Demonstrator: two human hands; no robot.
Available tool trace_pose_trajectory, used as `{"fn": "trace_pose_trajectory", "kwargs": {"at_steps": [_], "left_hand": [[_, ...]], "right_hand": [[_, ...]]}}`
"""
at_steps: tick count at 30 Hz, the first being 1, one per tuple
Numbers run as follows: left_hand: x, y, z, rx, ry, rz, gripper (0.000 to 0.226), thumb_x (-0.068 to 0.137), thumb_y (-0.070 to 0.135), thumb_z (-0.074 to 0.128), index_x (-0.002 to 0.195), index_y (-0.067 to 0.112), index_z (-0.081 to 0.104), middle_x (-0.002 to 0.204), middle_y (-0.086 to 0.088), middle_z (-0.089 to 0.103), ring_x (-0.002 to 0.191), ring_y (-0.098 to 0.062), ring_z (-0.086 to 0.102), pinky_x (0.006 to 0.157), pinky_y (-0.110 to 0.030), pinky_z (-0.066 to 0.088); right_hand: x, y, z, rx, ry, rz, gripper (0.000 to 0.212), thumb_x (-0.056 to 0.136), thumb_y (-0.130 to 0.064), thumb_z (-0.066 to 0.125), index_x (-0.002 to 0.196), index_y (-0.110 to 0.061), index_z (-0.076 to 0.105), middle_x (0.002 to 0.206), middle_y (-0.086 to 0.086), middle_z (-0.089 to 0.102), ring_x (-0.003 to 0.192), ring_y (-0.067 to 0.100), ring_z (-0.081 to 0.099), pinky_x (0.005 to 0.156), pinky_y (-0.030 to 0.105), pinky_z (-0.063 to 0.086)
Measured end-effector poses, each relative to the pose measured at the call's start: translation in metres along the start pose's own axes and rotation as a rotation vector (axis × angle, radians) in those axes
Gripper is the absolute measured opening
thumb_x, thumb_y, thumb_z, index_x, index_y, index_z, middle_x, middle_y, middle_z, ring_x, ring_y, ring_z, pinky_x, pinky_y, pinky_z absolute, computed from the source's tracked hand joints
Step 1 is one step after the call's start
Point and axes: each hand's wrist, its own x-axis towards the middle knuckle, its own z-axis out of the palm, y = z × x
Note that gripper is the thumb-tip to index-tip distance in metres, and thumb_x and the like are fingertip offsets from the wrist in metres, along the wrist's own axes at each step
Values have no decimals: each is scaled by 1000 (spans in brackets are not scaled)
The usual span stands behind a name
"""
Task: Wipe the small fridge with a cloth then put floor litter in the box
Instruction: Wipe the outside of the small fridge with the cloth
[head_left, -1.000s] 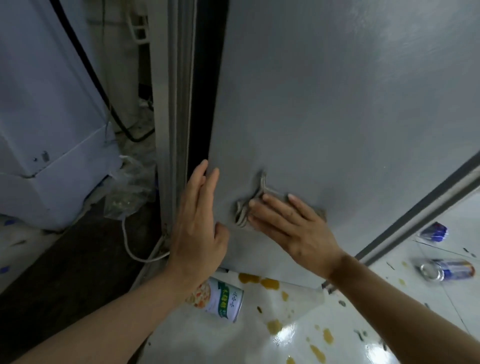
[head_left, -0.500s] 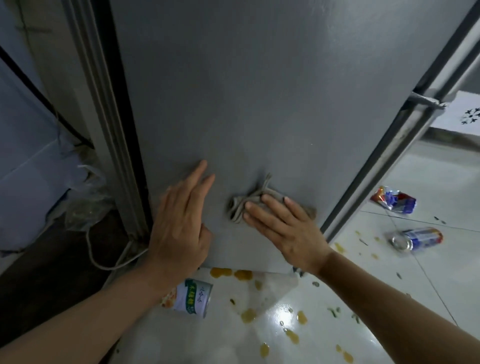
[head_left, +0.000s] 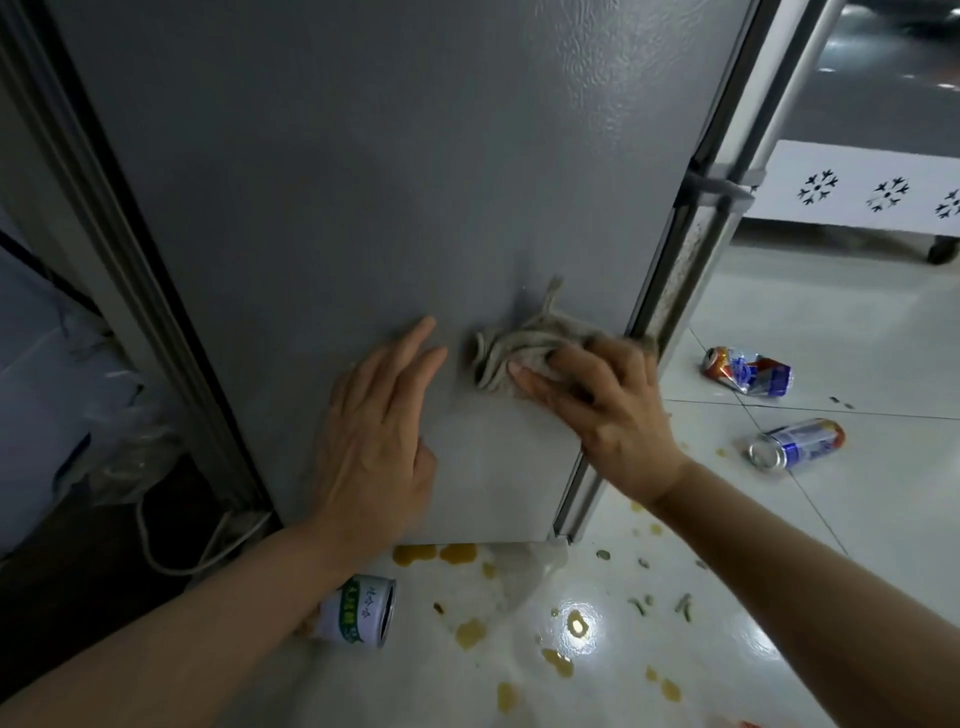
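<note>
The grey side panel of the small fridge fills the upper middle of the view. My right hand presses a crumpled beige cloth against the panel low down, near its right edge. My left hand lies flat and open on the panel just left of the cloth, fingers pointing up. Litter lies on the white tiled floor: a green-labelled can on its side below my left forearm, a crushed blue-and-red can and a whole blue can to the right.
Yellow spills and small green scraps dot the floor under the fridge. A white cable and a clear plastic bag lie in the dark gap at left. A white perforated panel stands at far right.
The view has swung to the right and both hands with the cloth have slid right across the panel, towards its right edge. More floor and both blue cans have come into sight.
</note>
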Motion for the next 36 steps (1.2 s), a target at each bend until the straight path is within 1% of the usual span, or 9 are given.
{"fn": "trace_pose_trajectory", "kwargs": {"at_steps": [4, 6, 10, 16, 20, 25, 27, 32, 36], "left_hand": [[-1, 3, 7, 23, -35, 43, 74, 61, -3, 56, 134, 4, 42, 149, -7, 31, 131, -25, 33, 103, -52, 35], [0, 5, 7, 15, -24, 31, 76, 62, -4, 57, 135, 5, 41, 149, -6, 32, 132, -25, 33, 104, -53, 34], [8, 10, 2, -1, 12, 29, 79, 63, -7, 61, 137, 7, 38, 149, -4, 32, 132, -22, 33, 104, -55, 33], [18, 20, 3, 17, -11, 71, 82, 63, -6, 64, 138, 9, 34, 149, -6, 32, 132, -23, 31, 106, -53, 32], [14, 24, 12, 26, -47, 92, 78, 64, -2, 55, 138, 11, 32, 150, -4, 30, 133, -23, 31, 107, -53, 31], [8, 29, 22, 60, -102, 98, 81, 61, -8, 60, 136, 10, 36, 151, -3, 29, 133, -20, 28, 110, -50, 27], [9, 30, 22, 57, -105, 102, 83, 61, -8, 61, 137, 12, 34, 151, -2, 30, 132, -19, 28, 111, -50, 25], [14, 35, 26, 62, -97, 133, 88, 60, -7, 64, 139, 13, 30, 147, -4, 35, 128, -18, 31, 110, -48, 26], [5, 31, 37, 47, -78, 128, 83, 60, -8, 60, 137, 10, 35, 148, -4, 35, 129, -19, 34, 109, -49, 28]], "right_hand": [[-46, -14, 6, -18, -214, -176, 51, 85, -13, 47, 133, -27, 51, 126, 0, 39, 110, 26, 41, 86, 39, 43], [-46, -12, 2, -6, -220, -189, 46, 86, -14, 45, 130, -25, 50, 124, 1, 41, 111, 26, 42, 88, 39, 43], [-7, 3, -15, 16, -21, -23, 41, 89, -14, 53, 130, -20, 50, 122, 6, 41, 111, 29, 41, 85, 42, 48], [38, 29, -26, -71, 236, 124, 42, 89, -20, 63, 127, -23, 47, 123, 4, 42, 111, 27, 41, 84, 37, 38], [-15, 10, -11, -48, 50, 20, 32, 88, -14, 58, 118, -19, 51, 119, 5, 46, 109, 27, 45, 84, 38, 38], [-35, -1, -17, -3, -205, -107, 24, 87, -13, 48, 102, -18, 66, 104, 7, 67, 102, 25, 45, 82, 36, 44], [-24, 3, -27, 1, -146, -52, 21, 89, -16, 49, 102, -17, 66, 109, 8, 62, 104, 25, 45, 81, 38, 48], [22, 26, -43, -124, 153, 130, 18, 98, -21, 39, 111, -19, 51, 115, 3, 42, 102, 23, 40, 77, 33, 32], [-1, 24, -27, -119, 154, 150, 17, 95, -21, 49, 111, -22, 52, 115, 2, 43, 103, 24, 41, 77, 35, 33]]}}
